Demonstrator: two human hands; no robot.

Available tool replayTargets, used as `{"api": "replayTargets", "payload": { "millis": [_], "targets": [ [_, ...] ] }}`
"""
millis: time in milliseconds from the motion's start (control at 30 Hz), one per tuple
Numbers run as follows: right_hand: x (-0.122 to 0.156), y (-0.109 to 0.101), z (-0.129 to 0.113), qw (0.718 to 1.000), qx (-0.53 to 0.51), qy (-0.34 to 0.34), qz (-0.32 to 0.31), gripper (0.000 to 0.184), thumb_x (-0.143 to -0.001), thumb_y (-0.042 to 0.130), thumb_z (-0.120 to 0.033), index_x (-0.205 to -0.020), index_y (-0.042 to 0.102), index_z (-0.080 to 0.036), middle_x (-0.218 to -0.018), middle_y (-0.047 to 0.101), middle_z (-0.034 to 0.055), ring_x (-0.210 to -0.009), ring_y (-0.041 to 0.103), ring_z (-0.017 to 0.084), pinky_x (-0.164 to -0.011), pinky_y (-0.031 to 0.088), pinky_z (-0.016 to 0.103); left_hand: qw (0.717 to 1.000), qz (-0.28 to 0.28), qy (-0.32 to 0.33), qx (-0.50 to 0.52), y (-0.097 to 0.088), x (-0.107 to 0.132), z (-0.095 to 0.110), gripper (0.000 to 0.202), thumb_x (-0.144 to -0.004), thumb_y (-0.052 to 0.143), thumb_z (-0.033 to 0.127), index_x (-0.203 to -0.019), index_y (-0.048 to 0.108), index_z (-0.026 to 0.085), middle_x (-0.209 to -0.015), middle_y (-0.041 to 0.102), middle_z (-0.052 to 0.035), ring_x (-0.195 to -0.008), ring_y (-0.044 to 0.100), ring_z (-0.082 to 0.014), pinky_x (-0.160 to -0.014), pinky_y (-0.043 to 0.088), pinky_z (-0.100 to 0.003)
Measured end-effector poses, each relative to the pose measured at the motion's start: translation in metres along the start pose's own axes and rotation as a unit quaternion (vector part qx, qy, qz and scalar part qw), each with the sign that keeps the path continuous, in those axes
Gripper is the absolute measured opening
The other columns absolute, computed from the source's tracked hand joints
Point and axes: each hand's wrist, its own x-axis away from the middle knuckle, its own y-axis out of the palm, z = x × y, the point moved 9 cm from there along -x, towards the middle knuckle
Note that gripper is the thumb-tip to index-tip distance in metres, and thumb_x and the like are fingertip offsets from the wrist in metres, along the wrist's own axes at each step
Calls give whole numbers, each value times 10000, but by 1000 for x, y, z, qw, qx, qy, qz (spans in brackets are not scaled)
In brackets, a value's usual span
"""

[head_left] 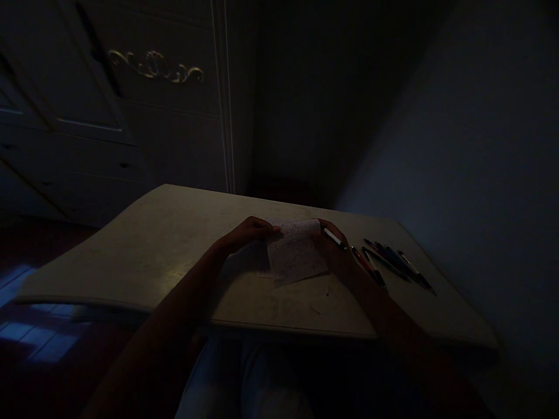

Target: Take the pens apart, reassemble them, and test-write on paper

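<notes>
The room is dim. A small sheet of paper (296,253) covered in scribbled marks stands tilted up off the pale tabletop (166,250). My left hand (251,231) pinches its upper left corner with closed fingers. My right hand (334,244) grips the paper's upper right edge and also has a white pen (334,237) tucked between its fingers.
Several pens (395,262) lie in a row on the table just right of my right hand. A pale wardrobe with a gilt scroll ornament (155,65) stands behind the table at the left. A bare wall (471,174) runs along the right. My lap shows below the table's front edge.
</notes>
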Motion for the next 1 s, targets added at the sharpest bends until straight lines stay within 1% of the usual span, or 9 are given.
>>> {"api": "replayTargets", "payload": {
  "millis": [100,200,300,500,600,733,867,933,1000],
  "targets": [
    [1,1,3,997,-60,40,-4,466,-722,766,-471,-1094,650,-217,-1007,724,68,-888,667,244,-722,533,341,1000,-13,-4,3,2,-3,-3,364,-710,762,528,-715,747,164,-688,680,-50,-694,617,-185,-636,479,-299],
    [0,4,10,993,-99,64,-8,453,-665,808,-401,-1046,646,-215,-907,723,47,-802,667,222,-689,529,334,1000,24,4,15,-6,-7,-3,360,-691,783,503,-824,773,168,-811,731,-72,-750,637,-182,-696,497,-305],
    [-3,6,16,992,-108,60,-13,443,-649,809,-366,-1035,647,-222,-833,704,20,-721,645,193,-647,511,315,998,53,7,27,-12,-8,-1,400,-666,800,517,-837,772,157,-818,732,-81,-729,635,-174,-699,507,-310],
    [-4,8,18,994,-95,56,7,497,-614,815,-339,-1064,628,-240,-741,650,-25,-637,594,166,-567,455,278,1000,17,21,9,3,-7,2,491,-599,870,437,-1004,765,180,-890,732,-70,-828,662,-198,-754,522,-321],
    [-5,11,17,994,-100,43,-1,426,-629,819,-377,-986,644,-224,-749,645,-17,-649,592,165,-576,461,276,999,17,27,-17,8,-7,1,433,-605,872,406,-957,769,176,-862,729,-64,-810,662,-198,-730,522,-314],
    [-8,11,20,997,-65,32,-1,330,-692,786,-466,-843,647,-208,-720,620,-18,-638,562,152,-566,436,263,999,32,16,2,6,-8,-1,296,-652,838,410,-811,766,171,-843,746,-73,-795,675,-206,-741,533,-326],
    [-10,7,20,999,6,30,26,395,-737,723,-579,-716,607,-202,-649,571,-21,-607,515,146,-536,387,256,999,40,13,-7,2,-7,1,296,-653,830,429,-764,766,162,-807,747,-75,-781,675,-212,-740,530,-324],
    [-10,6,16,999,23,17,31,408,-757,692,-610,-766,636,-205,-692,602,-8,-650,537,161,-558,400,260,999,37,12,-24,2,-7,1,313,-668,813,452,-759,766,156,-794,743,-74,-769,668,-209,-720,521,-313],
    [-10,7,12,1000,20,0,23,413,-767,688,-604,-907,676,-215,-762,636,1,-699,560,171,-588,418,262,999,30,12,-42,3,-7,0,327,-685,793,471,-751,761,152,-776,732,-69,-746,654,-196,-692,507,-296]
  ]
}}
